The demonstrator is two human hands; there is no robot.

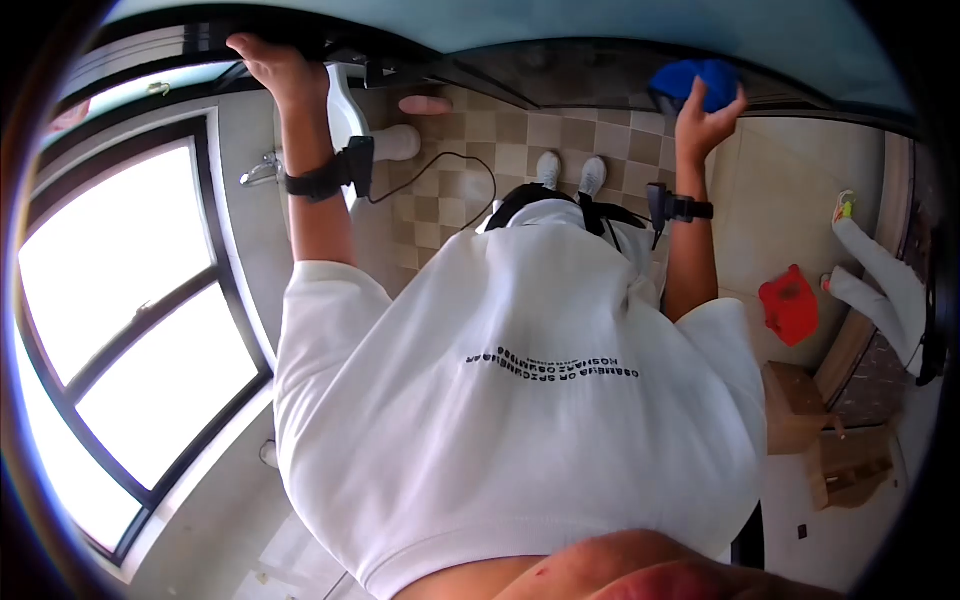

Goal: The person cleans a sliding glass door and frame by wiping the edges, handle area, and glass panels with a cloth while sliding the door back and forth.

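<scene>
My right hand (708, 125) is raised at the upper right, its fingers closed on a blue cloth (697, 82). The cloth lies against a dark glass panel (570, 80) with a black edge. At the upper left, my left hand (287, 78) is up at a black frame (265, 25). One digit stretches out to the left; the other fingers are lost against the dark frame, so I cannot see whether they wrap round it. Both wrists carry black straps with small boxes, and a cable runs from the left one (358, 167).
A window (130, 330) fills the left side, with a tap (262, 170) and a white basin (350, 110) near my left arm. Below is a checkered tile floor (520, 130). A red object (789, 305), wooden boxes (848, 465) and another person's legs (880, 280) are at right.
</scene>
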